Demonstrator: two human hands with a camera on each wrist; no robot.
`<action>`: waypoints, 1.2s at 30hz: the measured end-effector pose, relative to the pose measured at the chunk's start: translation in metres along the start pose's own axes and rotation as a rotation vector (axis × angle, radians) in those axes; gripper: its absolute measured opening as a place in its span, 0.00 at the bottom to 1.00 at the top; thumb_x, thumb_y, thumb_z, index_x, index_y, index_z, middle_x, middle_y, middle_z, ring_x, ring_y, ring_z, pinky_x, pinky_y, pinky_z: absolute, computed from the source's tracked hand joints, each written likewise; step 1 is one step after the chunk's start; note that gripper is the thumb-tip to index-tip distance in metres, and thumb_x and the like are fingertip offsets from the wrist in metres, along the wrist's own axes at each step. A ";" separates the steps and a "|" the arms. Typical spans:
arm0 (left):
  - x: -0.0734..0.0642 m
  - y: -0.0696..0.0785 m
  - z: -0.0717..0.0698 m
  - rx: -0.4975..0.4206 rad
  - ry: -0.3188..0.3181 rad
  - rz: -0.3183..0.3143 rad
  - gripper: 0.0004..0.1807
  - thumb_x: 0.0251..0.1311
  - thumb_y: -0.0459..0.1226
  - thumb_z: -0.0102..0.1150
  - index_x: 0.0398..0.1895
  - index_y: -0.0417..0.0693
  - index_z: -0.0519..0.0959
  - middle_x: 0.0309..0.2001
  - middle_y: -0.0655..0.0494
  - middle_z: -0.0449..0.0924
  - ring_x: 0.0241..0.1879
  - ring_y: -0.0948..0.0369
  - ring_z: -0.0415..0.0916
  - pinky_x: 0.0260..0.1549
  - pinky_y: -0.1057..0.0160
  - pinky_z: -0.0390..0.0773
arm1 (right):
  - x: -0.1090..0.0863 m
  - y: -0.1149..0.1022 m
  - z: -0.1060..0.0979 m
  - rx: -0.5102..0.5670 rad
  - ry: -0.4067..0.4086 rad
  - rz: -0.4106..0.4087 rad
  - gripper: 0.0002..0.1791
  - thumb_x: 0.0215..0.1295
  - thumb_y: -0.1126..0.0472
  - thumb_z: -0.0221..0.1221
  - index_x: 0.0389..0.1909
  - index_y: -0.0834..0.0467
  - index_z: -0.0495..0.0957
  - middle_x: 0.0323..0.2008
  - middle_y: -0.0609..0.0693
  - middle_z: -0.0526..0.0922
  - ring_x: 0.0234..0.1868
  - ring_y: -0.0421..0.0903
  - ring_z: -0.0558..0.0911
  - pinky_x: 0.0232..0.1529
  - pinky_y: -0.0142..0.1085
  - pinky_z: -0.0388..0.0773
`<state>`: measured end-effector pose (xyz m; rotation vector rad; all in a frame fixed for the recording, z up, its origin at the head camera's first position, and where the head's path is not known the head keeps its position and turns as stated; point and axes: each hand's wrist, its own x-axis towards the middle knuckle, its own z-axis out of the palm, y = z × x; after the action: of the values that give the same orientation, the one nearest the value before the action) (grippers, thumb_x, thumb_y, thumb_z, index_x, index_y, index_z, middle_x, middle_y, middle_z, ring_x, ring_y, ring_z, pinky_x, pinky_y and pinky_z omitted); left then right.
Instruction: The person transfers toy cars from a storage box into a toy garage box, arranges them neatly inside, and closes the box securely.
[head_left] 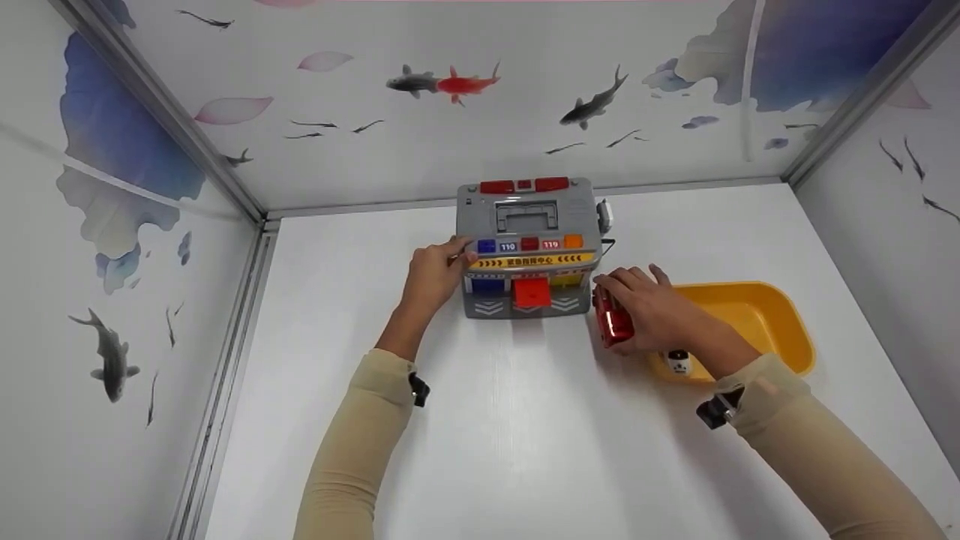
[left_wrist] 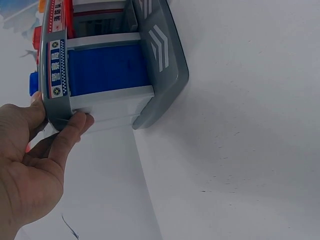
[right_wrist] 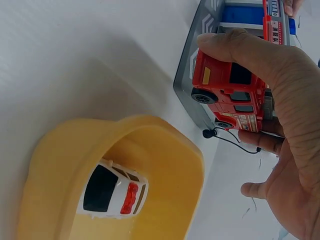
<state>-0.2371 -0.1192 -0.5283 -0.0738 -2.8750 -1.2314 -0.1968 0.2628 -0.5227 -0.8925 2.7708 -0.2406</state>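
A grey toy emergency station (head_left: 474, 219) stands near the back wall, with coloured buttons on top and small garage doors in front. Its red door (head_left: 532, 292) is swung up and out, while the blue door (left_wrist: 107, 70) hangs down. At the front left corner, my left hand (head_left: 433, 279) grips the station's edge between thumb and fingers. My right hand (head_left: 654, 306) holds a red toy fire truck (right_wrist: 227, 87) just off the station's right front corner. In the right wrist view the thumb lies along one end of the truck and other fingers are behind it.
Right of the station is a yellow tray (head_left: 796, 341), partly under my right forearm. A white toy car (right_wrist: 112, 192) with a red light bar lies inside it. A black cord (right_wrist: 232, 142) sticks out from the station's right side. Printed wall panels (head_left: 487, 142) enclose the white table (head_left: 480, 450).
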 end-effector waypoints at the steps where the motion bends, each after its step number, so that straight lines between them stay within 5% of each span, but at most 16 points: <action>1: 0.000 0.000 0.000 -0.001 -0.001 -0.003 0.23 0.79 0.51 0.64 0.71 0.57 0.85 0.68 0.50 0.86 0.50 0.59 0.88 0.52 0.55 0.89 | 0.001 -0.001 0.001 -0.003 0.003 -0.005 0.62 0.52 0.42 0.85 0.83 0.56 0.63 0.75 0.60 0.74 0.75 0.61 0.72 0.79 0.78 0.62; 14: 0.000 0.001 0.000 -0.003 -0.001 0.005 0.23 0.80 0.49 0.64 0.71 0.52 0.85 0.70 0.48 0.84 0.57 0.54 0.91 0.56 0.53 0.90 | 0.010 -0.012 0.011 -0.011 0.022 -0.048 0.62 0.53 0.40 0.84 0.83 0.58 0.63 0.74 0.60 0.75 0.73 0.60 0.72 0.78 0.78 0.64; 20: 0.000 0.001 0.000 -0.012 0.002 -0.004 0.23 0.80 0.49 0.64 0.71 0.53 0.85 0.73 0.48 0.81 0.69 0.51 0.85 0.64 0.52 0.88 | 0.015 -0.019 0.016 0.002 0.009 -0.035 0.62 0.53 0.41 0.84 0.83 0.57 0.62 0.75 0.60 0.74 0.75 0.61 0.71 0.79 0.77 0.64; 36: 0.000 0.000 0.001 -0.009 0.003 0.012 0.22 0.81 0.49 0.64 0.71 0.53 0.85 0.73 0.46 0.81 0.73 0.49 0.82 0.65 0.51 0.88 | 0.028 -0.034 0.033 0.054 -0.042 -0.023 0.59 0.56 0.38 0.83 0.85 0.46 0.65 0.80 0.57 0.69 0.79 0.62 0.69 0.84 0.77 0.53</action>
<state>-0.2375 -0.1190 -0.5291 -0.0889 -2.8624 -1.2412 -0.1913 0.2159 -0.5510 -0.9063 2.7030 -0.2954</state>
